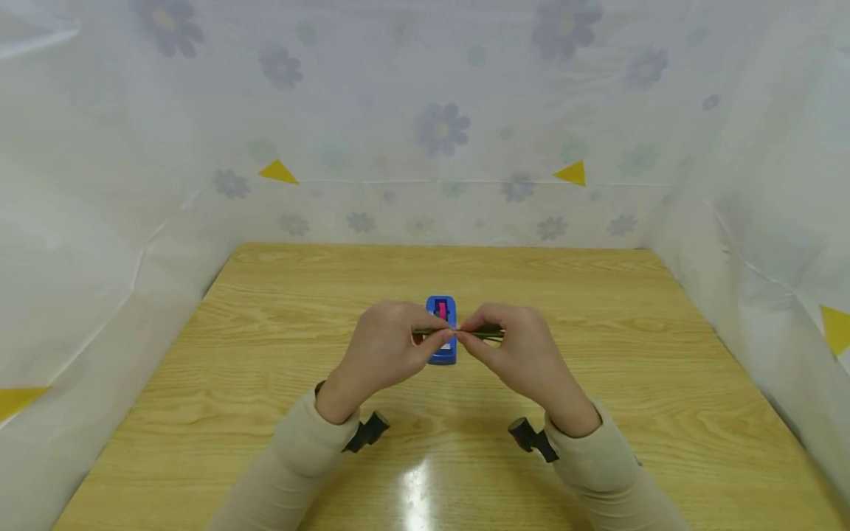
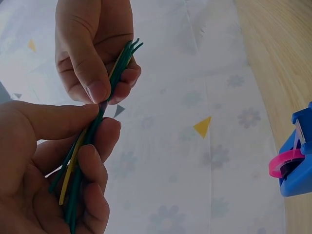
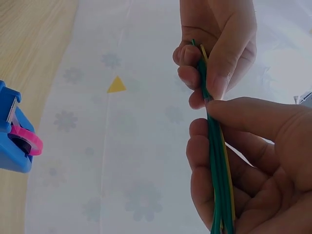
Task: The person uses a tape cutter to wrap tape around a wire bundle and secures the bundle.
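My left hand [image 1: 384,345] and right hand [image 1: 521,350] meet over the table's middle, thumbs nearly touching. Between thumb and fingers, both pinch a slim bundle of green and yellow strands [image 3: 219,165], which runs from one palm to the other. In the left wrist view, loose ends of the green strands [image 2: 127,53] poke out past the right hand's fingers. A small shiny band, perhaps clear tape [image 2: 103,105], shows where the thumbs meet; the fingertips cover most of it. Just beyond and below the hands stands a blue tape dispenser [image 1: 441,358] with a pink roll [image 1: 442,311].
A wood-grain table [image 1: 319,280] carries the dispenser. Pale flower-print sheeting [image 1: 372,96] closes off the back and both sides, with yellow triangles [image 1: 572,173] stuck on it. Black mounts [image 1: 367,432] stick out at both wrists, above the tabletop.
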A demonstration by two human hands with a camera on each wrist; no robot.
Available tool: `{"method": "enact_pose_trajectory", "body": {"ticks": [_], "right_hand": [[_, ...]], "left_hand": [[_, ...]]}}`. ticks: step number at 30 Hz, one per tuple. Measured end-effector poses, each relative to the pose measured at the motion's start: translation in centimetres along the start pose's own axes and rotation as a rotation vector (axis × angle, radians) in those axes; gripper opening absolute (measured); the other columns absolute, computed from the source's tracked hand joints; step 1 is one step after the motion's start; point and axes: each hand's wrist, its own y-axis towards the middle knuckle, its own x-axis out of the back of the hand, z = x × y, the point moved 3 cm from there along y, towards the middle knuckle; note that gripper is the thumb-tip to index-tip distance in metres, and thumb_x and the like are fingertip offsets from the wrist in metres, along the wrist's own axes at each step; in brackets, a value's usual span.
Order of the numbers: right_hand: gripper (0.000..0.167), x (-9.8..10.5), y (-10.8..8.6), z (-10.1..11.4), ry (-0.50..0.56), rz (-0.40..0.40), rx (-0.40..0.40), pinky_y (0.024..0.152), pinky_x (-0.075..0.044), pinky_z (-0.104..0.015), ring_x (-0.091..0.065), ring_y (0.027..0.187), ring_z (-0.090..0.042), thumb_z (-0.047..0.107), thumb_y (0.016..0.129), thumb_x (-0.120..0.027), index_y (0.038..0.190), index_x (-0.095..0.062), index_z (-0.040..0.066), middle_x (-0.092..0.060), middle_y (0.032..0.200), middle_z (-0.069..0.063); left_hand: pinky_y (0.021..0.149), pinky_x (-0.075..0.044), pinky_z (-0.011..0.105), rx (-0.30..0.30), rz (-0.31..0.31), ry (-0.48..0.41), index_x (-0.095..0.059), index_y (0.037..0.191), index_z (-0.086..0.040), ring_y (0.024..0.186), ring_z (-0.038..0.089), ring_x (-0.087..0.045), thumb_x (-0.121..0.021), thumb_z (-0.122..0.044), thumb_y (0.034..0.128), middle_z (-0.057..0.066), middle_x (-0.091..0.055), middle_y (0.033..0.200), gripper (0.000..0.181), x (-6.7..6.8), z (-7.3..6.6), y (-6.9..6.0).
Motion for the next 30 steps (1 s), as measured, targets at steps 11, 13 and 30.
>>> {"method": "enact_pose_trajectory", "body": {"ticks": [11,13,30], "right_hand": [[0.013,-0.09,-0.02,0.04,-0.039,-0.069,0.09,0.066,-0.055,-0.025,-0.067,0.076,-0.003,0.003,0.082,-0.08,0.081,-0.076,0.015,-0.071,0.083,0.009],[0.013,-0.11,0.0,0.1,-0.055,-0.08,0.114,0.066,-0.055,-0.025,-0.067,0.076,-0.004,0.003,0.081,-0.081,0.08,-0.076,0.015,-0.07,0.082,0.008],[0.013,-0.16,-0.04,0.61,-0.141,-0.165,0.257,0.064,-0.053,-0.033,-0.065,0.074,-0.012,0.002,0.078,-0.083,0.08,-0.074,0.012,-0.07,0.081,0.002]], "left_hand": [[0.043,-0.032,0.019,0.005,0.01,0.026,-0.082,0.093,-0.015,0.045,-0.004,-0.038,-0.072,-0.027,0.0924,-0.005,-0.072,0.075,0.015,0.17,0.12,0.04],[0.044,-0.033,0.019,-0.001,0.003,0.022,-0.082,0.092,-0.015,0.045,-0.004,-0.037,-0.073,-0.027,0.0922,-0.005,-0.072,0.075,0.015,0.23,0.15,0.03],[0.051,-0.043,0.019,0.04,0.025,-0.067,-0.081,0.096,-0.013,0.052,-0.002,-0.05,-0.071,-0.022,0.0933,-0.004,-0.073,0.081,0.014,0.26,0.43,-0.01]]}}
